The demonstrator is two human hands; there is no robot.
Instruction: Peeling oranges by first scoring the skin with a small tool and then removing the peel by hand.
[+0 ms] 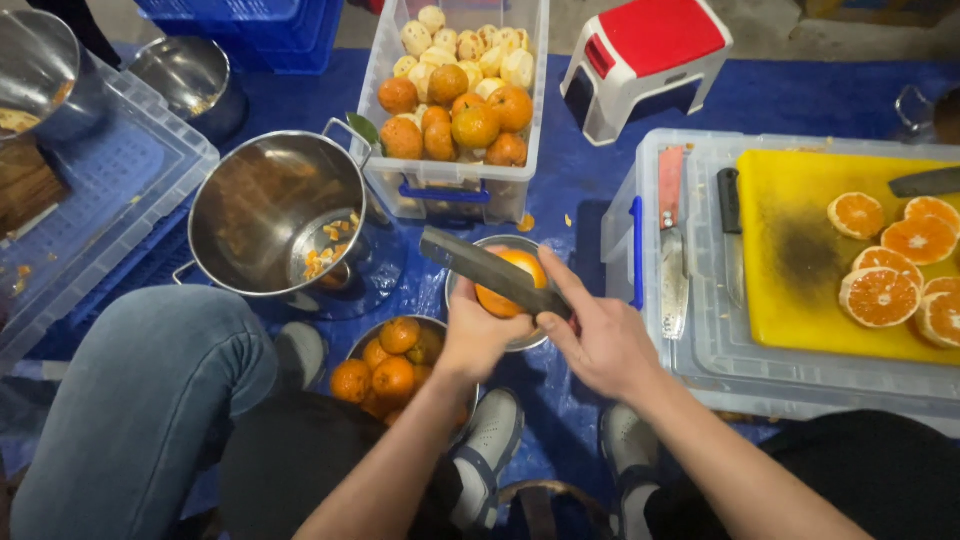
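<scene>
Blue floor tarp point(590, 180) lies beneath; at centre frame, an orange point(505, 285) is clasped in the left hand point(478, 335) while a knife point(490, 272) is pinched by the right hand point(600, 340) for peeling.

Glossy steel pot point(262, 205), matt dark knife blade point(480, 268), clear plastic crate point(455, 185).

Left hand point(478, 335) cups an orange point(512, 285) over a small steel bowl point(527, 338). Right hand point(600, 340) grips a dark-bladed knife point(485, 268), blade laid across the fruit. Near left: bowl of oranges point(393, 365). Far: clear crate point(455, 185) of fruit. Right: yellow cutting board point(800, 260) with orange halves point(880, 296).
</scene>
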